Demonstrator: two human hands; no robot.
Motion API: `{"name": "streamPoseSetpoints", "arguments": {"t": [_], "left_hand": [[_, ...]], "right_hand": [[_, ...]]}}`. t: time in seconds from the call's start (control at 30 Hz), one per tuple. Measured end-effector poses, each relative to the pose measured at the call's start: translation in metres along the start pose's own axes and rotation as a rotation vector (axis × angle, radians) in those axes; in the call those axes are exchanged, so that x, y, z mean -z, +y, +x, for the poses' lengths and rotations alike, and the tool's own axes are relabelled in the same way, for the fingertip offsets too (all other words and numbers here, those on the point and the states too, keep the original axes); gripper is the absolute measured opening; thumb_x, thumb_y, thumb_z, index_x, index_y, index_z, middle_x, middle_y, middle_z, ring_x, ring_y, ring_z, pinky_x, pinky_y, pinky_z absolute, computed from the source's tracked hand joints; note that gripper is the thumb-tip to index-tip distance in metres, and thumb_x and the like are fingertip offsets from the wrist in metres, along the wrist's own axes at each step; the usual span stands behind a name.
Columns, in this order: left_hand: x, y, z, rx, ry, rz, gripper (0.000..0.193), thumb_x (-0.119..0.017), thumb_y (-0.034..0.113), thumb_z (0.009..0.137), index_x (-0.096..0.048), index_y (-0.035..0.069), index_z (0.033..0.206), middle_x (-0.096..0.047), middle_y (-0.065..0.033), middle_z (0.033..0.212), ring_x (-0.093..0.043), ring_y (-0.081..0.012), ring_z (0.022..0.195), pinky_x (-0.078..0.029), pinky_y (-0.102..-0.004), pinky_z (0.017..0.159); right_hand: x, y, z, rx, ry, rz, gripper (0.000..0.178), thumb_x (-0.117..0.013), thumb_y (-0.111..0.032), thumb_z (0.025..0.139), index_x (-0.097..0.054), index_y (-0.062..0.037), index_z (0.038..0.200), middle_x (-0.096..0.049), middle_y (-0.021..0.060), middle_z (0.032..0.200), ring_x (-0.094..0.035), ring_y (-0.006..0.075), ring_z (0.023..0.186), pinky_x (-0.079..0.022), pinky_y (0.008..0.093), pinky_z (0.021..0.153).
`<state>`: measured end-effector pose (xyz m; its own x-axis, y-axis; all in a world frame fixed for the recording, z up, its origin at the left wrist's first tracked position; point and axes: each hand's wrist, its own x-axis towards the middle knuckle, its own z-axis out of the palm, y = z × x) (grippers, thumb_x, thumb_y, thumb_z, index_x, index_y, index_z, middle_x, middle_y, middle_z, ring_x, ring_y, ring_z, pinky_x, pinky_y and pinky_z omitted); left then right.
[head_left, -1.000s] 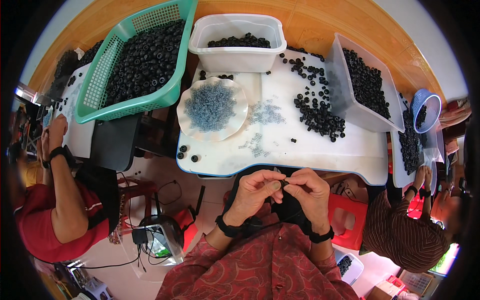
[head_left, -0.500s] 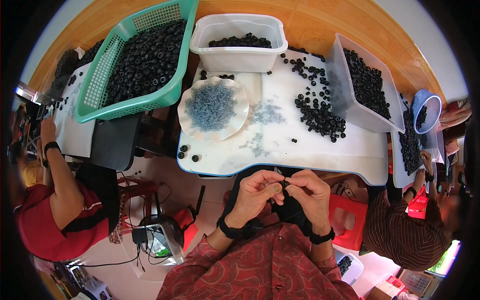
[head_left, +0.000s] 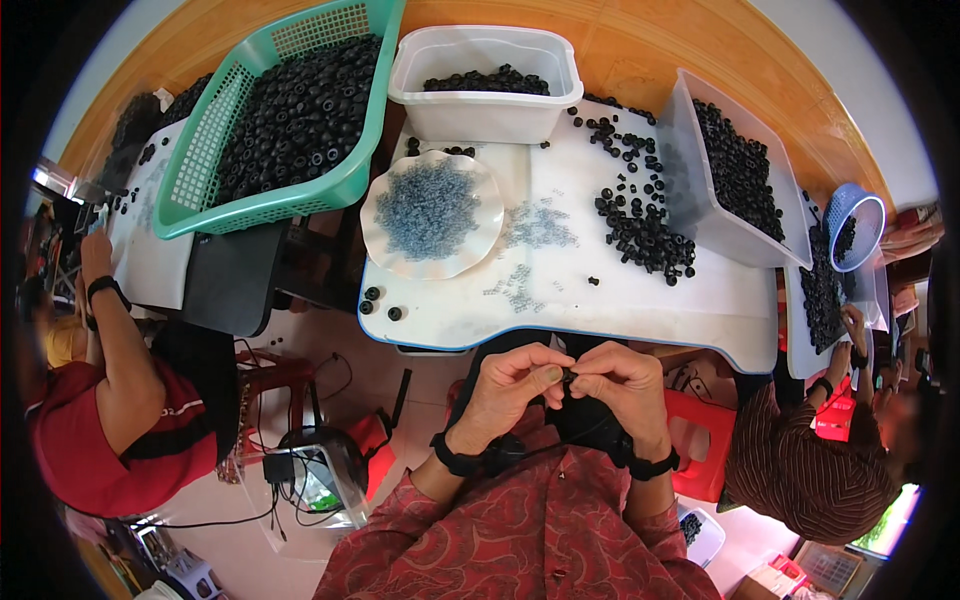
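My left hand (head_left: 512, 390) and my right hand (head_left: 622, 392) meet just off the table's front edge, both pinched closed. Between their fingertips is a small black part (head_left: 568, 377), mostly covered by fingers and thumbs. Ahead on the white table (head_left: 690, 305) stands a scalloped white plate (head_left: 485, 245) heaped with small clear bluish pieces (head_left: 425, 210). More clear pieces (head_left: 540, 225) lie loose beside the plate. Small black ring-like parts (head_left: 645, 240) are piled to the right, and a few larger black ones (head_left: 394, 313) sit at the table's front left corner.
A green basket (head_left: 345, 185) of large black parts stands at the left. At the back is a white tub (head_left: 485, 120), and at the right a translucent bin (head_left: 715, 225), both holding black parts. Co-workers sit on either side, one in a red shirt (head_left: 130, 440), one in stripes (head_left: 800, 460).
Both hands stay together at nearly the same spot, with slight finger movement around the small black part. The whole view has shifted a little.
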<state>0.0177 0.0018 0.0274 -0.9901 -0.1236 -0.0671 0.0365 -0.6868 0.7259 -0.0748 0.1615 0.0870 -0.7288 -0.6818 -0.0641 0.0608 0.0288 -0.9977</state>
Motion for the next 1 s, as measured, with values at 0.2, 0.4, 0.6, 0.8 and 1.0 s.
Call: {"name": "streamPoseSetpoints", "arguments": {"t": [0.2, 0.4, 0.6, 0.8, 1.0], "left_hand": [[0.004, -0.002, 0.001, -0.038, -0.029, 0.049, 0.026, -0.061, 0.004, 0.095, -0.061, -0.003, 0.120, -0.065, -0.0078, 0.091, -0.063, -0.0119, 0.071, -0.056, -0.0250, 0.061], [0.008, 0.007, 0.002, 0.009, -0.061, -0.014, 0.049, -0.064, 0.004, 0.093, -0.044, -0.004, 0.137, -0.066, -0.0108, 0.093, -0.063, -0.0125, 0.065, -0.054, -0.0243, 0.058], [0.010, 0.008, 0.003, 0.062, -0.068, -0.038, 0.052, -0.064, 0.004, 0.093, -0.042, -0.005, 0.139, -0.067, -0.0116, 0.091, -0.063, -0.0128, 0.061, -0.054, -0.0246, 0.055], [0.009, 0.006, 0.003, 0.073, -0.058, -0.168, 0.044, -0.062, 0.002, 0.094, -0.046, -0.004, 0.134, -0.067, -0.0089, 0.088, -0.062, -0.0111, 0.060, -0.054, -0.0235, 0.053], [0.000, 0.003, 0.000, 0.037, 0.042, -0.167, 0.033, -0.061, 0.002, 0.095, -0.053, -0.005, 0.126, -0.067, -0.0112, 0.091, -0.064, -0.0126, 0.062, -0.056, -0.0260, 0.054]], "right_hand": [[-0.001, 0.005, 0.001, -0.037, -0.036, 0.078, 0.016, -0.073, 0.001, 0.084, -0.067, 0.0015, 0.099, -0.062, 0.0073, 0.087, -0.065, 0.0119, 0.075, -0.055, 0.0242, 0.068], [0.000, 0.000, 0.003, 0.041, -0.122, -0.150, 0.035, -0.075, -0.004, 0.083, -0.067, -0.0040, 0.117, -0.056, 0.0023, 0.093, -0.056, 0.0102, 0.080, -0.049, 0.0230, 0.069], [0.003, 0.002, 0.007, 0.171, -0.247, -0.294, 0.039, -0.073, -0.006, 0.084, -0.066, -0.0052, 0.122, -0.055, 0.0035, 0.093, -0.054, 0.0141, 0.078, -0.046, 0.0262, 0.071], [-0.004, 0.000, 0.006, 0.214, -0.190, -0.365, 0.033, -0.072, -0.006, 0.084, -0.067, -0.0018, 0.116, -0.055, 0.0056, 0.090, -0.054, 0.0152, 0.074, -0.046, 0.0262, 0.066], [-0.017, -0.002, 0.000, 0.267, -0.043, -0.504, 0.031, -0.071, -0.005, 0.084, -0.067, -0.0005, 0.115, -0.056, 0.0073, 0.081, -0.055, 0.0155, 0.066, -0.045, 0.0270, 0.059]]}}
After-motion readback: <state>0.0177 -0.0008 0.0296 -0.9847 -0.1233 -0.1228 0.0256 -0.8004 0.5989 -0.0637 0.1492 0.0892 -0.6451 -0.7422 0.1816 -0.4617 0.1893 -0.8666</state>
